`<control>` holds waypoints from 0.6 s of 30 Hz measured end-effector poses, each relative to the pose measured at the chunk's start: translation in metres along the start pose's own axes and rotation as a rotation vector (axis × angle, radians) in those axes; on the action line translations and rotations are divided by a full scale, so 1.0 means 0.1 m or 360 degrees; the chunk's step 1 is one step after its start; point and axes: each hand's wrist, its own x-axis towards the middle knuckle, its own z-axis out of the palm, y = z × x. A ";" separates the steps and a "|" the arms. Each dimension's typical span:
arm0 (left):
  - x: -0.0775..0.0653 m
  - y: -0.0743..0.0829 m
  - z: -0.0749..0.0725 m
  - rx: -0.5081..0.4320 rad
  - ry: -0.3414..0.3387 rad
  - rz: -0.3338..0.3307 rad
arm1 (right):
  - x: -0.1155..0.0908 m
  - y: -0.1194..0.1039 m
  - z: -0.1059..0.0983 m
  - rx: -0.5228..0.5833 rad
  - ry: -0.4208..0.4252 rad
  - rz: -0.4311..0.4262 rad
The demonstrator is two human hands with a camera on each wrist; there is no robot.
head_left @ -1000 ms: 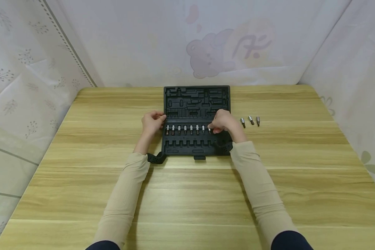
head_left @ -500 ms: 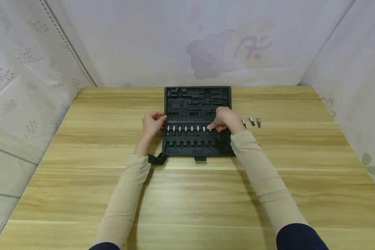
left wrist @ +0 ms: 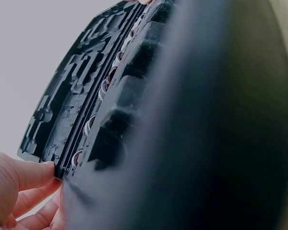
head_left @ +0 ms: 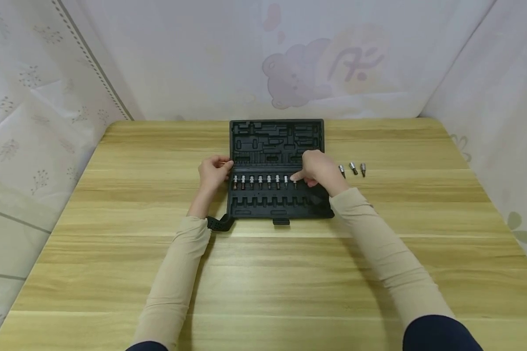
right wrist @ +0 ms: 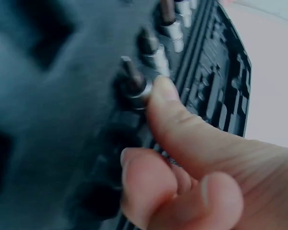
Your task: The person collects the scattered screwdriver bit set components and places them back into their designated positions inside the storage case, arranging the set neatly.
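1. Nearest the person, two beige sleeves [head_left: 391, 263] stretched forward over a wood-grained tabletop [head_left: 263, 282].
2. Past them I saw a latch [head_left: 281, 222] jutting from the front of a black case [head_left: 256, 193], which lay open on the tabletop.
3. Behind the line of notches in the case's near half, eight silver-ended socket bits [head_left: 260, 183] sat side by side, dark tips toward the person.
4. The right hand [head_left: 318, 168] had its thumb out straight, touching the silver end of the rightmost bit [right wrist: 135, 88] in that row; its other fingers were loosely bent, apart from the bit.
5. The left hand [head_left: 212, 173] was clamped on the case's left edge, pinching it between thumb and fingers near the hinge.
6. About level with the hands, three loose bits [head_left: 353, 168] lay near one another, right of the case.
7. Farther back was the lid [head_left: 277, 141], moulded with recesses.
8. Behind the tabletop hung pale cloth [head_left: 193, 63] with a faint bear print [head_left: 292, 80].
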 end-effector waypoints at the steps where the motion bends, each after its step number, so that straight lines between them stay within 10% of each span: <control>1: 0.00 0.00 0.00 -0.0001 -0.0002 0.0001 | 0.00 0.02 0.02 -0.0019 0.0021 -0.0030; 10: -0.01 0.04 -0.01 0.0003 -0.0007 -0.0003 | -0.07 0.04 0.08 -0.0097 0.0184 -0.0215; 18: -0.03 0.03 -0.01 0.0010 -0.0031 -0.0015 | -0.08 0.10 0.12 0.0169 0.0266 -0.0228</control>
